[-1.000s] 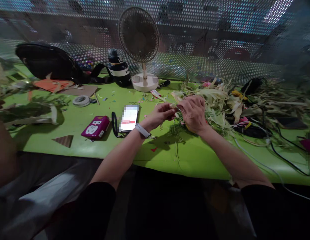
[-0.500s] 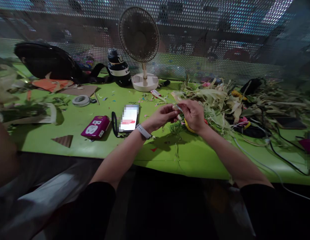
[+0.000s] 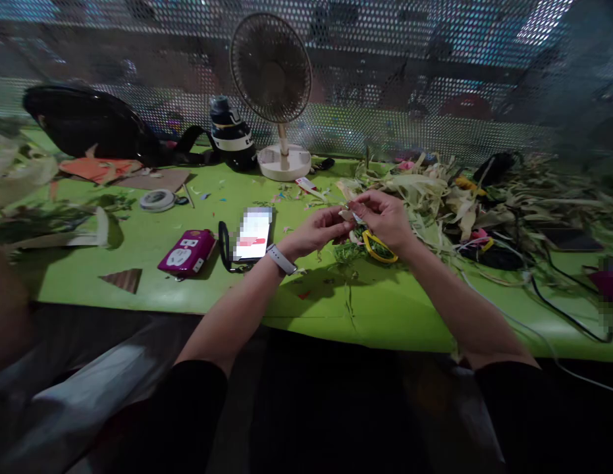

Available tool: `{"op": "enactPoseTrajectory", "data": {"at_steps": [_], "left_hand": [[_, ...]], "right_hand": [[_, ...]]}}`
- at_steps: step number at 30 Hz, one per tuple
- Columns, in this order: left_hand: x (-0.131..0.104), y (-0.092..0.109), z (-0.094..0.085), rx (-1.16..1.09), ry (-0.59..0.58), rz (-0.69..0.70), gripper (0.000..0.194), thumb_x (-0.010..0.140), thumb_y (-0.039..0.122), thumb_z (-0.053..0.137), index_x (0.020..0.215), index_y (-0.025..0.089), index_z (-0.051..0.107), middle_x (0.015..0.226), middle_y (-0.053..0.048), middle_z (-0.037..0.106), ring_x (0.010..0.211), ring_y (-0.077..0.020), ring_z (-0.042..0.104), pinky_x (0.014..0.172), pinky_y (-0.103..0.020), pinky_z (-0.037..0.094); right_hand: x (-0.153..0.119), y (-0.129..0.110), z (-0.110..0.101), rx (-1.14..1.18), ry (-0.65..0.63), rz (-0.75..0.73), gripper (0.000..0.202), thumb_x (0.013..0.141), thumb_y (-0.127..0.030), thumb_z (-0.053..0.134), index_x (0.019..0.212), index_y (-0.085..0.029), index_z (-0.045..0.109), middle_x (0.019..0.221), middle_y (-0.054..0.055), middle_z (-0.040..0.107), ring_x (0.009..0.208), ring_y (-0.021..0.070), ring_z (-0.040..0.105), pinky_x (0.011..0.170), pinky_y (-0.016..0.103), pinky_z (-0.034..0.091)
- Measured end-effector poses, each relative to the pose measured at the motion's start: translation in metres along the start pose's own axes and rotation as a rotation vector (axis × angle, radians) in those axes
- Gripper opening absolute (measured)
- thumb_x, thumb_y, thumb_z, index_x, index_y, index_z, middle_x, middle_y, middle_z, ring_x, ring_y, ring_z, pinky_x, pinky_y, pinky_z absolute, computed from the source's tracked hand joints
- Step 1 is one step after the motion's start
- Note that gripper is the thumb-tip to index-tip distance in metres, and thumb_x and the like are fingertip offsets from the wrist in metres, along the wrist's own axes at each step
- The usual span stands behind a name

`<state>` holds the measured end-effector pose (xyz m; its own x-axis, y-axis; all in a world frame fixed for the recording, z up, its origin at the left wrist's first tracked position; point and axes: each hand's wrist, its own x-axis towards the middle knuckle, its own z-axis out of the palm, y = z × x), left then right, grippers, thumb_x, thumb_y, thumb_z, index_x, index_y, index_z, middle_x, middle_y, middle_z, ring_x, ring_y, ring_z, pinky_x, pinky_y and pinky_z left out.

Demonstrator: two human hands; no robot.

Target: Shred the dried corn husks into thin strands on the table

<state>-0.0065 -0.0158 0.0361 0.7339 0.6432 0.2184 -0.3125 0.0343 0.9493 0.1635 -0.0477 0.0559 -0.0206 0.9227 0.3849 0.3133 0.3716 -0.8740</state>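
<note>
My left hand (image 3: 322,230), with a pale watch band at its wrist, pinches a small pale piece of corn husk (image 3: 346,214) between thumb and fingers. My right hand (image 3: 384,216) meets it from the other side, its thumb and forefinger closed at the same piece; what lies between those fingertips is too small to make out well. Just below my right hand, a yellow scissor-like loop handle (image 3: 380,251) rests on green trimmings (image 3: 350,253). A heap of dry corn husks (image 3: 425,187) lies right behind and beside my right hand.
On the green table (image 3: 296,316) are a lit phone (image 3: 254,234), a purple box-shaped device (image 3: 187,253), a tape roll (image 3: 157,200), a fan (image 3: 284,164), a bottle (image 3: 232,135) and a black bag (image 3: 83,125). Cables (image 3: 558,309) run along the right. A person's arm (image 3: 7,309) is at far left.
My right hand has lifted and turned slightly, its fingers shifting on the husk piece, so more of the yellow handle shows. My left hand stays nearly in place. The view has moved slightly.
</note>
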Motion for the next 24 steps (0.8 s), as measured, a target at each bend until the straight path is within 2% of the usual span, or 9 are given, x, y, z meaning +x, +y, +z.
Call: {"op": "enactPoseTrajectory", "data": {"at_steps": [4,7,9,11,15,17,19,22,24], "left_hand": [[-0.003,0.001,0.003,-0.125,-0.044,-0.028,0.032,0.07,0.035,0.081,0.085,0.013,0.064,0.067,0.002,0.059,0.054,-0.0045,0.053,0.051,-0.018,0.041],[-0.001,0.001,0.002,-0.219,0.07,-0.008,0.028,0.07,0.029,0.082,0.082,0.013,0.062,0.066,0.002,0.06,0.053,-0.0036,0.053,0.052,-0.017,0.042],[0.001,0.001,-0.001,-0.252,0.19,0.022,0.024,0.071,0.025,0.08,0.08,0.013,0.061,0.065,0.002,0.06,0.053,-0.0027,0.052,0.052,-0.016,0.042],[0.005,0.001,-0.004,-0.249,0.29,0.037,0.023,0.074,0.023,0.078,0.079,0.013,0.059,0.065,0.003,0.06,0.052,-0.0022,0.051,0.053,-0.015,0.042],[0.008,0.001,-0.008,-0.152,0.379,0.036,0.027,0.074,0.026,0.078,0.077,0.014,0.054,0.065,0.004,0.059,0.053,-0.0025,0.052,0.053,-0.016,0.042],[0.009,-0.001,-0.008,-0.1,0.372,0.048,0.029,0.073,0.029,0.079,0.075,0.015,0.053,0.063,0.005,0.058,0.053,-0.0029,0.052,0.053,-0.016,0.04],[0.008,-0.003,-0.007,-0.07,0.338,0.063,0.03,0.072,0.032,0.079,0.076,0.015,0.054,0.062,0.005,0.058,0.053,-0.0037,0.052,0.052,-0.017,0.039],[0.007,-0.007,-0.004,-0.059,0.267,0.051,0.029,0.073,0.033,0.078,0.077,0.015,0.055,0.063,0.003,0.06,0.054,-0.0054,0.053,0.052,-0.019,0.04],[0.006,-0.008,-0.001,-0.067,0.225,0.03,0.028,0.074,0.032,0.078,0.077,0.015,0.056,0.064,0.002,0.06,0.055,-0.0061,0.054,0.053,-0.02,0.041]], "right_hand": [[0.01,0.001,-0.009,0.381,-0.186,0.313,0.045,0.055,-0.053,0.085,0.068,-0.019,0.058,0.062,-0.004,0.056,0.055,0.0089,0.05,0.056,0.024,0.042],[0.01,0.01,-0.005,0.432,-0.163,0.323,0.049,0.049,-0.054,0.087,0.069,-0.019,0.059,0.062,-0.005,0.056,0.055,0.0083,0.05,0.056,0.024,0.043],[0.008,0.015,0.001,0.337,-0.138,0.243,0.048,0.055,-0.058,0.083,0.071,-0.019,0.06,0.061,-0.005,0.055,0.053,0.0083,0.047,0.055,0.025,0.041],[0.004,0.015,0.005,0.142,-0.113,0.115,0.042,0.069,-0.059,0.073,0.075,-0.019,0.062,0.06,-0.004,0.054,0.052,0.0091,0.044,0.053,0.026,0.039],[-0.004,0.007,0.002,-0.452,-0.041,-0.328,0.025,0.091,-0.041,0.056,0.082,-0.019,0.065,0.069,0.002,0.061,0.065,0.0151,0.051,0.066,0.032,0.041],[-0.006,0.004,-0.001,-0.725,-0.005,-0.527,0.019,0.093,-0.033,0.054,0.084,-0.02,0.066,0.078,0.005,0.065,0.078,0.0192,0.055,0.076,0.036,0.042],[-0.006,0.004,-0.003,-0.899,0.047,-0.646,0.015,0.093,-0.029,0.054,0.089,-0.022,0.066,0.092,0.007,0.068,0.093,0.0227,0.057,0.084,0.039,0.04],[-0.005,0.011,-0.003,-0.96,0.13,-0.744,0.011,0.094,-0.026,0.052,0.095,-0.024,0.064,0.107,0.006,0.068,0.108,0.0239,0.055,0.092,0.041,0.037],[-0.004,0.017,-0.001,-0.932,0.146,-0.767,0.013,0.096,-0.025,0.048,0.095,-0.024,0.062,0.102,0.006,0.069,0.107,0.0229,0.056,0.093,0.041,0.037]]}}
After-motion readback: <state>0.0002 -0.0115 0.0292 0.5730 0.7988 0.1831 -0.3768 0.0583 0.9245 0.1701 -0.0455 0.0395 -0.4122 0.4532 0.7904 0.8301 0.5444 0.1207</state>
